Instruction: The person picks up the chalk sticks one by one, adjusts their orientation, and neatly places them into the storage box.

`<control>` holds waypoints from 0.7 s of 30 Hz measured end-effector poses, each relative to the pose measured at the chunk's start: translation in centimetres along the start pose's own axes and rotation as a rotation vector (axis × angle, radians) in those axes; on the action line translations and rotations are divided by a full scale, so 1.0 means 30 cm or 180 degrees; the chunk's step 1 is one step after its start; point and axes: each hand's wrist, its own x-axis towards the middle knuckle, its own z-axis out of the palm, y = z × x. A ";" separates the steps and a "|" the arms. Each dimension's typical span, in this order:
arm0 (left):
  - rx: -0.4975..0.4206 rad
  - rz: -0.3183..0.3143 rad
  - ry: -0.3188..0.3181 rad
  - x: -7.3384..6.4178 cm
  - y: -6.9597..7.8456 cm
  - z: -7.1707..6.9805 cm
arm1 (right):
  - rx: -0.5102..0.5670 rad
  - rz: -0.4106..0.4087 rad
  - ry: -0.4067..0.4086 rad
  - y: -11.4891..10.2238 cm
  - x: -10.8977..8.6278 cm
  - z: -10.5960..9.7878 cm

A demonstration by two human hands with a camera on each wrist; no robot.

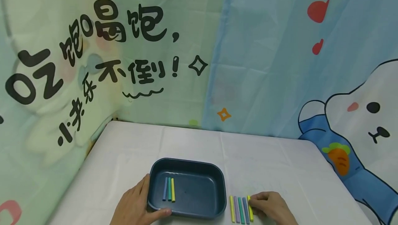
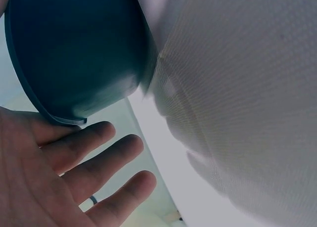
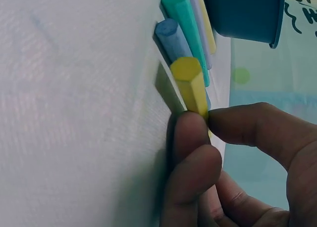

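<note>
Currently the right hand [image 1: 270, 204] pinches a yellow six-sided stick [image 3: 190, 83] of matte, chalk-like material between thumb and fingertips, at the right end of a row; whether this stick touches the surface below cannot be told. The left hand [image 1: 136, 202] has its fingers fairly straight and spread, lying against a dark blue rounded rectangular tray [image 1: 199, 190], with its thumb along the near rim at the corner. The two hands are well apart, with the tray and the row between them.

Just left of the right hand, four more sticks lie side by side: first a matte blue stick [image 1: 246, 210], then a teal-green stick [image 1: 240, 210], a pale purple stick [image 1: 236, 210] and, farthest from those fingers, a second yellow stick [image 1: 231, 209].

To the right of the left hand, inside the tray, three sticks lie close together: a slim blue one [image 1: 165, 188] nearest that hand, a green one [image 1: 169, 189] and a yellow one [image 1: 173, 190].

Beneath both hands spreads a desk [image 1: 264, 162] covered in white cloth. Beyond them hangs a pale green and blue printed fabric backdrop [image 1: 264, 62], with a white cartoon animal [image 1: 385, 93] on the right hand's side.
</note>
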 end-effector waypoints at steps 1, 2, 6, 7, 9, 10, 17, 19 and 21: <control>0.0000 -0.0013 -0.0007 0.000 0.000 0.000 | 0.0064 0.0006 -0.0014 0.000 0.002 -0.001; -0.0001 -0.0019 -0.0010 -0.001 0.000 0.000 | 0.0115 0.0016 -0.0018 0.001 0.003 -0.001; -0.0022 -0.0020 -0.0020 0.001 -0.001 -0.001 | 0.0223 0.0042 -0.0025 0.003 0.006 -0.016; -0.0025 -0.0017 -0.0025 0.001 -0.001 -0.001 | 0.0248 0.0042 -0.0025 0.004 0.006 -0.022; -0.0024 -0.0020 -0.0033 0.003 -0.002 -0.001 | 0.0294 0.0055 -0.0009 0.000 0.005 -0.030; -0.0016 -0.0023 -0.0034 0.003 -0.002 -0.001 | 0.0325 0.0061 -0.0011 -0.002 0.005 -0.035; 0.0004 0.0004 -0.0008 0.002 -0.006 0.002 | 0.0536 0.0171 -0.0043 -0.021 0.003 -0.055; 0.0008 0.0013 0.0000 0.001 -0.006 0.003 | 0.0608 0.0158 -0.0028 -0.029 0.003 -0.053; -0.0004 0.0021 -0.0002 0.000 -0.008 0.004 | 0.0670 0.0125 -0.0016 -0.031 -0.001 -0.049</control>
